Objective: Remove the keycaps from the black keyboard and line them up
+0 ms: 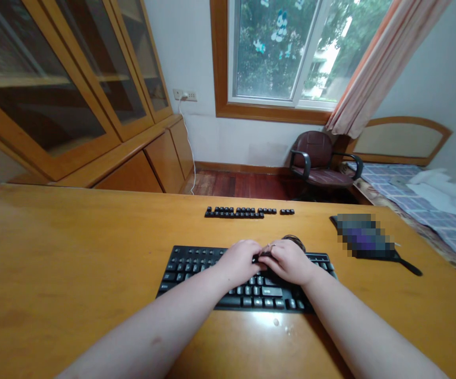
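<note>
A black keyboard (200,259) lies flat on the wooden desk in front of me, and some of its upper part is hidden by my hands. My left hand (239,260) rests over the middle of the keyboard with its fingers curled and pressed together. From the other side, my right hand (289,261) meets it above the upper right keys, fingers bent in a pinch. A small dark thing (262,256) shows between the fingertips, too covered to name. Loose black keycaps (233,215) stand in rows beyond the keyboard.
A coiled dark cable (296,241) lies behind my right hand. At the right of the desk (73,273) is a dark pouch (373,256) with a strap, partly blurred. Past the far edge are an office chair (316,152), a bed (421,184) and glass-door cabinets (141,158).
</note>
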